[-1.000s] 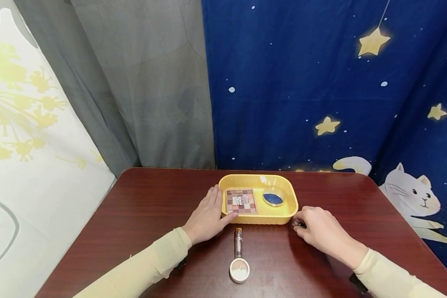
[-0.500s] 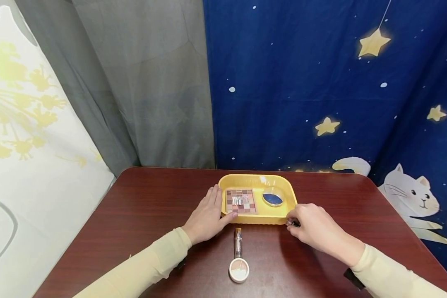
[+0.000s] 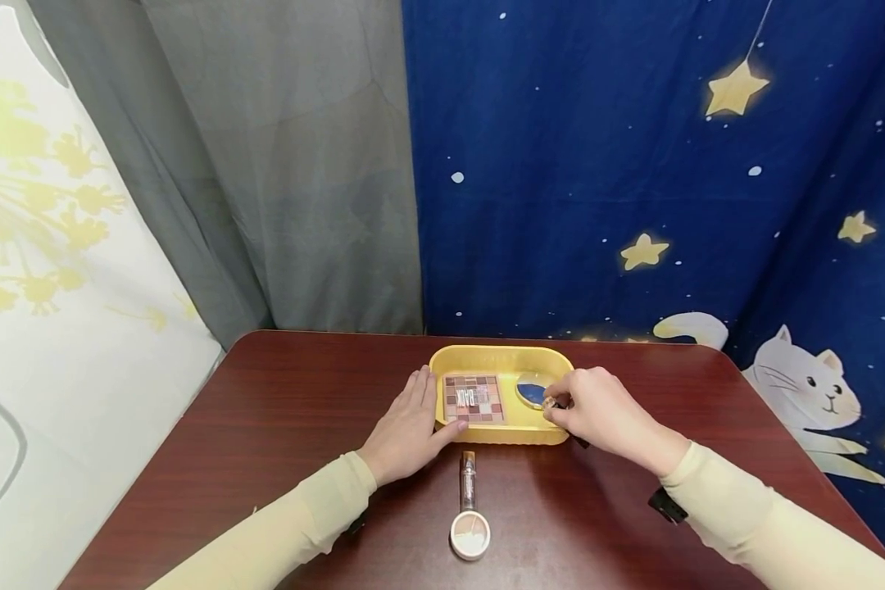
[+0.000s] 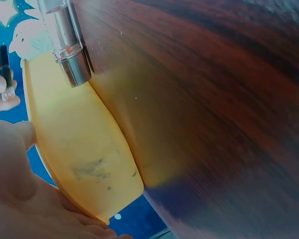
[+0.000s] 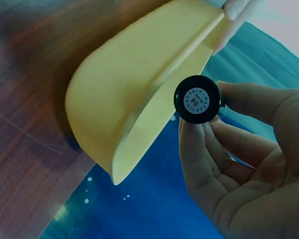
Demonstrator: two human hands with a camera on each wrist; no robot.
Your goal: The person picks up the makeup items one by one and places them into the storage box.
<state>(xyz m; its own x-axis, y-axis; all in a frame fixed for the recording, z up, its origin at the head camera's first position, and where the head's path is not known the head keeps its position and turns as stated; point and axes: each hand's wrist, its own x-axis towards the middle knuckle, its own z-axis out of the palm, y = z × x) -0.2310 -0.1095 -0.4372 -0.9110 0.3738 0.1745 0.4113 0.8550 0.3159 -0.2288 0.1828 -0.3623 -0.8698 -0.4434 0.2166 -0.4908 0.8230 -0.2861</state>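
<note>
A yellow tray (image 3: pixel 512 434) sits on the table, holding an eyeshadow palette (image 3: pixel 474 399) at left and a round item with a dark blue, mirror-like face (image 3: pixel 533 392) at right. My left hand (image 3: pixel 406 430) rests against the tray's left end, fingers straight, thumb over the front rim. Over the tray's right side, my right hand (image 3: pixel 608 414) pinches a small lipstick tube (image 5: pixel 197 99). Its black end, with a round label reading 04, faces the right wrist camera; its other end looks clear.
Another lipstick tube (image 3: pixel 468 482) with a clear cap lies in front of the tray. Nearer me is a round powder compact (image 3: pixel 470 536) with a white rim. The dark red table (image 3: pixel 324 385) meets grey and blue curtains behind.
My right hand, with the lipstick tube, has moved from beside the tray's right front corner leftward and up over its right side. My left hand stays at the left end.
</note>
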